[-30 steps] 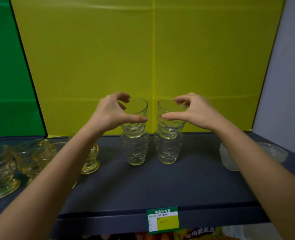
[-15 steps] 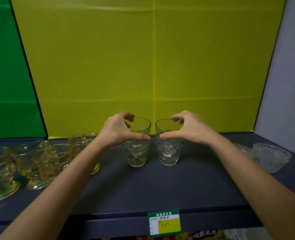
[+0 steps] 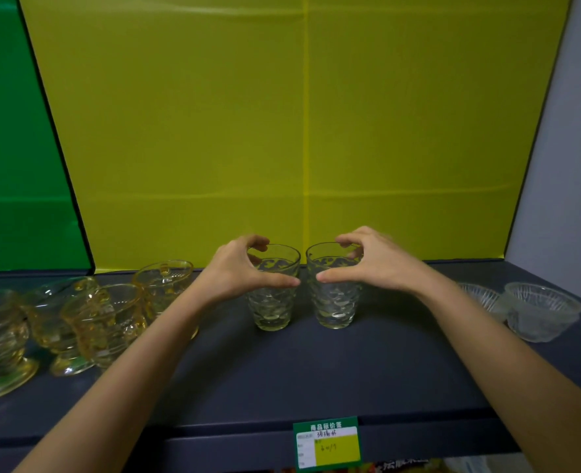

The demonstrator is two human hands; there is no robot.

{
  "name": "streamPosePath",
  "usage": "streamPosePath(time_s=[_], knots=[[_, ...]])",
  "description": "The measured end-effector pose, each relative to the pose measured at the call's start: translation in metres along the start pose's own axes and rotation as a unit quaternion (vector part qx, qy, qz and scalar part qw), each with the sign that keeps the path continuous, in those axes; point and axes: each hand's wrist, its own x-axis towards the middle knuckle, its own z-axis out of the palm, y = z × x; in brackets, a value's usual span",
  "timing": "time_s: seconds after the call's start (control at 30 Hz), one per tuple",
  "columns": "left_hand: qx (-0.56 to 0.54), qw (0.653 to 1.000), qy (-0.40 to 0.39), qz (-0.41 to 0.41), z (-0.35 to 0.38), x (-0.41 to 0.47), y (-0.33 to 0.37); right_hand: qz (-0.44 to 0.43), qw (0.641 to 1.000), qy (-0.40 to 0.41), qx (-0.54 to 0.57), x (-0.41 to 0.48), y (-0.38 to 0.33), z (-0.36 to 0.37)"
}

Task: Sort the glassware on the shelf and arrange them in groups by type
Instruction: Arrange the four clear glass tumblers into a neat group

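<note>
The left tumbler (image 3: 273,308) is gripped by the half-closed left hand (image 3: 234,271), thumb laid across its front and fingers curled at its rim. The right tumbler (image 3: 335,308) is gripped likewise by the right hand (image 3: 377,264). Both are stood upright on the shelf (image 3: 316,370), between the hands.

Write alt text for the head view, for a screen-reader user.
The left hand grips the left tumbler and the right hand grips the right tumbler, both upright, side by side on a dark shelf. On its left cluster amber footed dishes, on its right sit clear bowls; a yellow backdrop stands behind.
</note>
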Motion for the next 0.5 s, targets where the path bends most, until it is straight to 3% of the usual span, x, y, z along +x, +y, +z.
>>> streamPosePath(time_s=[0.5], knots=[[0.014,0.998,0.019,0.056,0.009,-0.033,0.01,-0.023,1.0,0.002,0.0,-0.039,0.009,-0.014]])
